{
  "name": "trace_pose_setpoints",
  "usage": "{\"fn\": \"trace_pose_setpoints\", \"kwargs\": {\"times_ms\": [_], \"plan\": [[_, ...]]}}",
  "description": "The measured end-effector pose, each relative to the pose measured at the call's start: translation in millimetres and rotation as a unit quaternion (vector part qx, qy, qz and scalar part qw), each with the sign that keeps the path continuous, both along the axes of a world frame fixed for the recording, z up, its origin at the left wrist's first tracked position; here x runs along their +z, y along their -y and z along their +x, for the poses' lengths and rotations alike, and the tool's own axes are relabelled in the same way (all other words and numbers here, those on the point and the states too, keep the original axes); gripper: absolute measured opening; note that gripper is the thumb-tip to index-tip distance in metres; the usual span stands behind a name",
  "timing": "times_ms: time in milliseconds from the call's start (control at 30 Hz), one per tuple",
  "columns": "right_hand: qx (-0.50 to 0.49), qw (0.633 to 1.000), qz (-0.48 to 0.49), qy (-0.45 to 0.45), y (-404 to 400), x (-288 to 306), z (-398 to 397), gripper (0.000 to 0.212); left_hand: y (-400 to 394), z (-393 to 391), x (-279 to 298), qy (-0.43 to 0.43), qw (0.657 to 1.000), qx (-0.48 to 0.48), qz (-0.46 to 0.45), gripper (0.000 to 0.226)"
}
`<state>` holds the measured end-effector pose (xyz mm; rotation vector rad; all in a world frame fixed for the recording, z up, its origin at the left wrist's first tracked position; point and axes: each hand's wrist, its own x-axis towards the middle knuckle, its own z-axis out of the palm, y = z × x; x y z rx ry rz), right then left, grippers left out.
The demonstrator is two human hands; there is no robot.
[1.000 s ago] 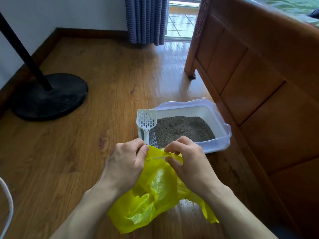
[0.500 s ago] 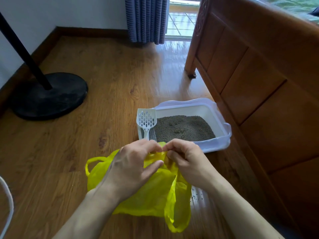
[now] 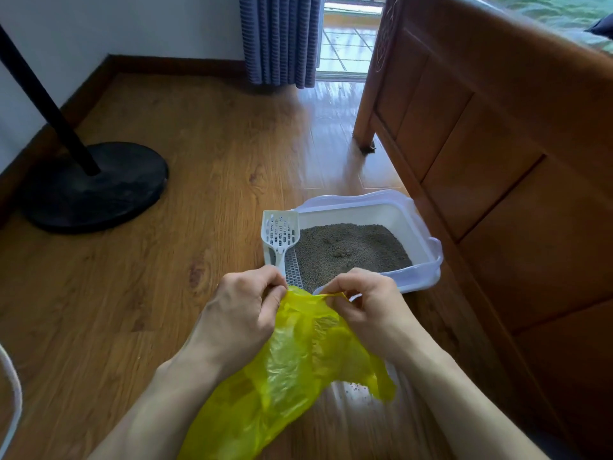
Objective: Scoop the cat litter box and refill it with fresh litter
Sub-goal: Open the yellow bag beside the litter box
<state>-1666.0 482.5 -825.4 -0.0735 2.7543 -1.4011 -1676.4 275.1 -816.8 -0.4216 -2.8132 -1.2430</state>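
A white litter box [image 3: 426,234] with a pale lilac rim sits on the wooden floor against a wooden bed frame, holding grey litter [image 3: 351,250]. A white slotted scoop [image 3: 281,232] stands in its left corner, head up. Just in front of the box, my left hand [image 3: 242,313] and my right hand [image 3: 368,307] each pinch the top edge of a yellow plastic bag [image 3: 292,373]. The edge is stretched between them and the bag hangs down over my forearms. A few litter grains [image 3: 356,388] lie on the floor under the bag.
A black round stand base with a pole [image 3: 96,187] sits on the floor at the left. The wooden bed frame [image 3: 497,161] walls off the right side. A blue curtain [image 3: 282,38] and an open doorway are at the back. A white curved object [image 3: 13,393] shows at the left edge.
My hands have drawn apart, stretching the bag's top edge between them. The bag's loose handle at the left has gone, and the bag now hangs down toward me.
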Motion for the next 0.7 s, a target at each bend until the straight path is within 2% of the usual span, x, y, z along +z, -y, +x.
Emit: {"fn": "trace_pose_setpoints", "kwargs": {"times_ms": [133,233,300,400,500,600,700], "plan": [[-0.013,0.988,-0.117,0.103,-1.1,9.0,-0.1,0.024,3.5,-2.3,-0.1,-0.003,1.0,0.015,0.01,0.007],[-0.032,0.962,-0.225,0.154,-1.4,15.5,-0.1,0.027,4.4,-1.1,4.7,-0.004,0.999,-0.032,0.034,0.007],[-0.04,0.952,-0.26,0.157,-2.5,16.7,-1.2,0.029,4.5,0.8,8.2,-0.005,0.997,-0.058,0.048,0.014],[-0.034,0.952,-0.274,0.128,-4.0,14.3,-3.6,0.045,3.7,2.0,12.3,-0.01,0.997,-0.058,0.057,0.021],[-0.034,0.968,-0.221,0.118,-3.6,13.3,-2.8,0.048,3.3,3.2,14.5,-0.03,0.996,-0.076,0.035,0.006],[-0.042,0.974,-0.184,0.123,-3.8,18.3,0.1,0.037,5.3,3.9,15.2,-0.035,0.997,-0.074,0.006,0.022],[-0.024,0.976,-0.18,0.122,-2.1,26.2,4.5,0.004,5.5,3.3,14.1,-0.04,0.998,-0.056,0.0,0.025]]}}
